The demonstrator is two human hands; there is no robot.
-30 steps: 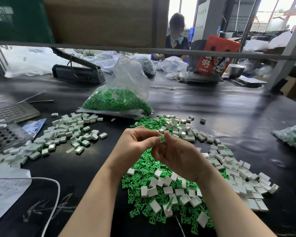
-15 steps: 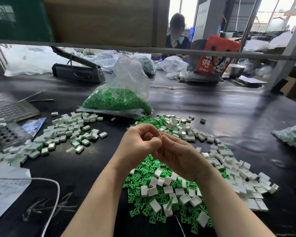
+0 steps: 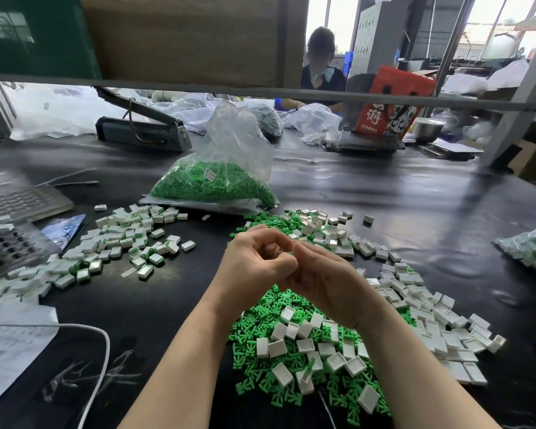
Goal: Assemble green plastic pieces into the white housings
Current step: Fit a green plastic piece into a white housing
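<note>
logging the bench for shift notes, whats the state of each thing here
left hand: fingers curled, meeting right hand
right hand: fingers curled, against the left
clear plastic bag of green pieces: open-topped, part full
pile of white housings with green inserts: assembled, loose

Bare black tabletop (image 3: pixel 415 196) lies open beyond the heap of loose green plastic pieces and white housings (image 3: pixel 307 351), between the clear plastic bag of green pieces (image 3: pixel 217 184) and the clear bag at the right edge (image 3: pixel 532 249).

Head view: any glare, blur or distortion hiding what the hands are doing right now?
Head view: the windows are blown out and glare streaks the black table; wide-angle bending curves the shelf rail; the hands are sharp, but the left hand and right hand curl together, hiding whatever their grip holds.
</note>
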